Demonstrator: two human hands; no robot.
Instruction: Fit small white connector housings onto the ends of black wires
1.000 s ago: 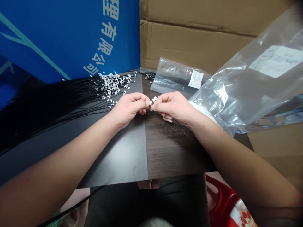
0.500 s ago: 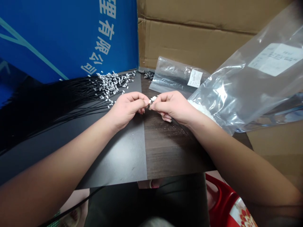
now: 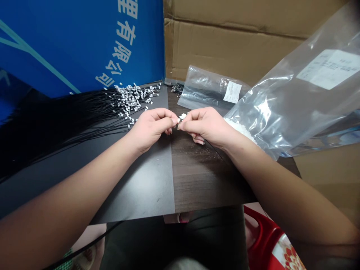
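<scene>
My left hand [image 3: 153,129] is closed in a pinch between thumb and forefinger, with a small white connector [image 3: 178,120] at its fingertips. Close against it, my right hand [image 3: 208,125] pinches a thin black wire [image 3: 214,149], whose tail comes out below the palm and slants down to the right. The fingertips almost meet, so the spot where wire and connector come together is mostly hidden. Just behind the fingers lies a little heap of loose white connectors [image 3: 183,116]. To the left stretches a thick bundle of black wires [image 3: 56,123] with white connectors [image 3: 132,99] on their ends.
A clear bag [image 3: 284,108] with white pieces [image 3: 240,128] at its mouth lies at the right. A flatter labelled bag [image 3: 202,90] is behind my hands, near some short dark wires [image 3: 176,89]. A blue panel [image 3: 84,41] and cardboard [image 3: 225,48] stand at the back.
My hands stay pinched together in almost the same place. The wire's tail under my right hand has shifted slightly and shows more clearly.
</scene>
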